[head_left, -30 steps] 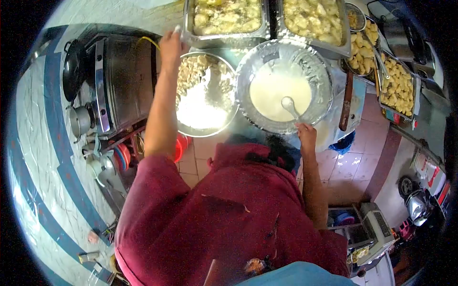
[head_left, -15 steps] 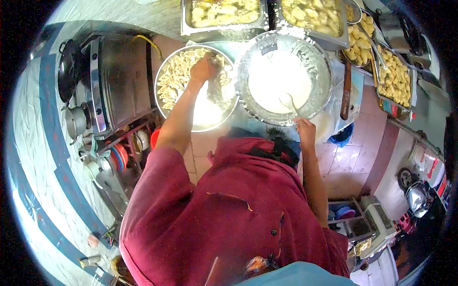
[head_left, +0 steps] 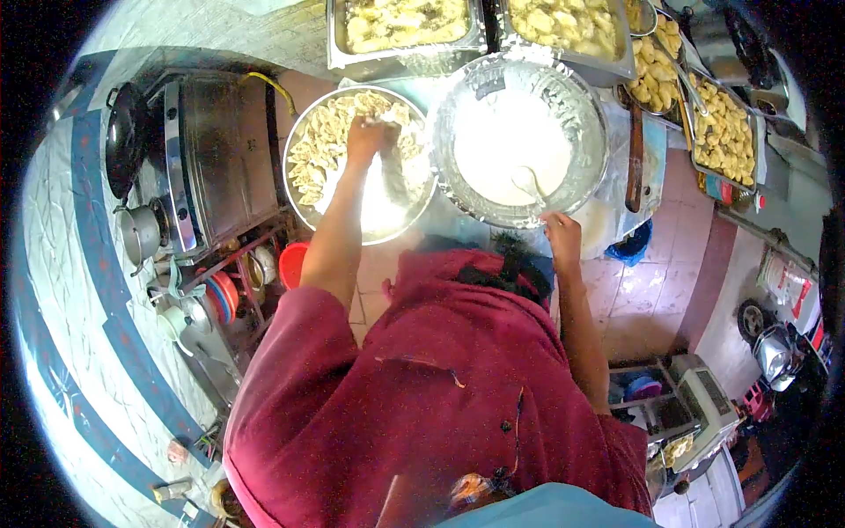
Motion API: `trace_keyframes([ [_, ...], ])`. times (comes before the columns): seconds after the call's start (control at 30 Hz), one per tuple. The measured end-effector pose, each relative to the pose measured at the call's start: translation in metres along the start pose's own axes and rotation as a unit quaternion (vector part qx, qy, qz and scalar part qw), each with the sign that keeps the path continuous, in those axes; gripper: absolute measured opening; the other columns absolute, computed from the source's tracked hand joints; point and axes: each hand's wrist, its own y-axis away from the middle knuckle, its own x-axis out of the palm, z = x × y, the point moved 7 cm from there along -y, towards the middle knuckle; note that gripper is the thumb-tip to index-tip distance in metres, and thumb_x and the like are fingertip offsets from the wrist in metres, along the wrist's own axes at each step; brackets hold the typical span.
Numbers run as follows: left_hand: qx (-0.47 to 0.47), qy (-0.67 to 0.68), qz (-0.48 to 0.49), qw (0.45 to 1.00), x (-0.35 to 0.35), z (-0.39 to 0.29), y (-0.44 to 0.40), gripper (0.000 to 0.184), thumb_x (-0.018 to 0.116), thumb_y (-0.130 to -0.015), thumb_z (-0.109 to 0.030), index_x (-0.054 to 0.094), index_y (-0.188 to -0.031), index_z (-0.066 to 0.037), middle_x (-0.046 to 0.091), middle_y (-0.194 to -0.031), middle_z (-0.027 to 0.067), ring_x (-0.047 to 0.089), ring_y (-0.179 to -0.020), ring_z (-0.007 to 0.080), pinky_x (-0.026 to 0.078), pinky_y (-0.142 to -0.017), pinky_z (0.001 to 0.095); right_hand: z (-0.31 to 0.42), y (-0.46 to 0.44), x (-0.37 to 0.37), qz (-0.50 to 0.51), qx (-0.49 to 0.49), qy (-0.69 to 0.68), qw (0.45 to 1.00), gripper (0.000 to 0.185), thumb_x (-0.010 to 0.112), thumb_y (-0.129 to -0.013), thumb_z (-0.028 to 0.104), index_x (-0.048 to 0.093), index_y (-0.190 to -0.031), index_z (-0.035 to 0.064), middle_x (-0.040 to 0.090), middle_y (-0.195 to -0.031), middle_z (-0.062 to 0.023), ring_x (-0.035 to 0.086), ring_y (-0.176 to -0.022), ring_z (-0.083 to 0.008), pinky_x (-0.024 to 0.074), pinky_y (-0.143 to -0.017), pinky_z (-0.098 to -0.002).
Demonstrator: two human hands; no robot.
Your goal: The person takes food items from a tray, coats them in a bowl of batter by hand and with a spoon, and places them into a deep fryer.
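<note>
My left hand (head_left: 370, 141) reaches into a wide round metal tray (head_left: 292, 189) of pale, shaped food pieces (head_left: 319, 145). Its fingers are curled down among them; whatever they pinch is hidden. White powder, brightly lit, covers the tray's near part. Beside it on the right stands a large metal bowl (head_left: 591, 132) of white batter (head_left: 497, 150), its wall smeared with drips. My right hand (head_left: 562, 236) is closed round the handle of a spoon (head_left: 528, 183) at the bowl's near rim. The spoon's rounded end lies in the batter.
Two rectangular metal fryers (head_left: 405, 63) (head_left: 607, 66) with yellow pieces stand behind the bowl. At right are a tray of golden pieces (head_left: 723, 132) and a brown wooden handle (head_left: 635, 167). A stove (head_left: 220, 150) with a black wok (head_left: 128, 141) stands left.
My left hand has shifted slightly left and toward me within the tray. My right hand keeps its hold on the spoon. The whole view has tilted slightly.
</note>
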Motion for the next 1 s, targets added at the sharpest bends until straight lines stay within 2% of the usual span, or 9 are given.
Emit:
trace_keyframes([
  [0.13,-0.113,0.345,-0.005,0.932,-0.029,-0.016,0.056,0.041,0.052,-0.088,-0.009,0.040,-0.127,-0.003,0.060,-0.089,0.0099,0.057,-0.064,0.0164,0.049,-0.057,0.0248,0.009,-0.005,-0.002,-0.002,-0.016,0.015,1.000,0.023,0.054,-0.083,0.019,0.070,-0.084,0.0020,0.052,-0.058,-0.0014,0.045,-0.052,-0.0096,0.0351,-0.051,-0.0254],
  [0.33,-0.105,0.411,0.151,0.893,0.013,-0.059,0.127,0.033,0.048,-0.091,-0.010,0.047,-0.123,-0.006,0.059,-0.091,0.0045,0.050,-0.063,0.0115,0.042,-0.053,0.0218,0.015,-0.009,-0.022,-0.060,-0.077,0.202,0.975,0.026,0.054,-0.084,0.026,0.070,-0.088,0.0064,0.063,-0.069,-0.0149,0.060,-0.064,-0.0290,0.0454,-0.060,-0.0401],
  [0.47,-0.060,0.226,0.227,0.945,0.097,-0.076,0.164,0.033,0.061,-0.083,-0.010,0.057,-0.115,-0.005,0.057,-0.078,-0.0001,0.045,-0.060,0.0055,0.038,-0.051,0.0204,0.025,-0.003,-0.030,-0.124,-0.093,0.320,0.935,0.026,0.052,-0.084,0.028,0.069,-0.087,0.0084,0.065,-0.085,-0.0198,0.060,-0.079,-0.0421,0.0471,-0.071,-0.0499],
  [0.5,0.024,0.093,0.246,0.964,0.123,-0.061,0.153,0.037,0.062,-0.081,-0.011,0.056,-0.117,-0.005,0.059,-0.081,-0.0017,0.050,-0.060,0.0076,0.043,-0.056,0.0236,0.038,0.005,-0.031,-0.144,-0.084,0.367,0.915,0.026,0.051,-0.084,0.028,0.067,-0.083,0.0072,0.065,-0.086,-0.0190,0.062,-0.080,-0.0402,0.0477,-0.072,-0.0493],
  [0.53,0.179,0.102,0.229,0.952,0.153,-0.053,0.146,0.038,0.063,-0.081,-0.016,0.056,-0.118,-0.005,0.064,-0.084,0.0036,0.059,-0.069,0.0159,0.048,-0.062,0.0288,0.043,0.008,-0.031,-0.145,-0.075,0.376,0.912,0.026,0.051,-0.084,0.028,0.067,-0.081,0.0074,0.066,-0.085,-0.0185,0.062,-0.080,-0.0397,0.0480,-0.072,-0.0492],
  [0.6,0.251,-0.116,0.178,0.944,0.174,-0.084,0.169,0.039,0.063,-0.081,-0.021,0.055,-0.117,-0.008,0.067,-0.086,0.0123,0.065,-0.079,0.0282,0.051,-0.069,0.0372,0.045,0.010,-0.032,-0.148,-0.056,0.393,0.906,0.025,0.051,-0.083,0.027,0.067,-0.079,0.0077,0.066,-0.085,-0.0175,0.063,-0.082,-0.0387,0.0486,-0.072,-0.0488],
  [0.7,0.248,-0.265,0.194,0.911,0.206,-0.085,0.177,0.032,0.060,-0.082,-0.026,0.053,-0.110,-0.014,0.064,-0.088,0.0185,0.062,-0.082,0.0399,0.049,-0.071,0.0490,0.042,0.007,-0.027,-0.151,-0.048,0.428,0.890,0.020,0.053,-0.082,0.024,0.069,-0.082,0.0138,0.067,-0.084,-0.0156,0.063,-0.079,-0.0374,0.0492,-0.071,-0.0461],
  [0.9,0.277,-0.296,0.207,0.890,0.223,-0.087,0.180,0.027,0.051,-0.086,-0.023,0.049,-0.110,-0.012,0.064,-0.086,0.0188,0.062,-0.078,0.0412,0.049,-0.070,0.0505,0.038,0.009,-0.002,-0.118,-0.083,0.367,0.919,0.018,0.055,-0.079,0.024,0.069,-0.079,0.0123,0.067,-0.080,-0.0162,0.064,-0.078,-0.0367,0.0508,-0.071,-0.0459],
  [1.0,0.263,-0.271,0.181,0.908,0.220,-0.082,0.173,0.036,0.063,-0.081,-0.022,0.052,-0.114,-0.013,0.065,-0.083,0.0208,0.064,-0.078,0.0398,0.051,-0.066,0.0478,0.048,0.017,-0.011,-0.145,-0.074,0.361,0.918,0.017,0.055,-0.078,0.023,0.069,-0.078,0.0123,0.067,-0.079,-0.0161,0.065,-0.078,-0.0360,0.0515,-0.071,-0.0456],
])
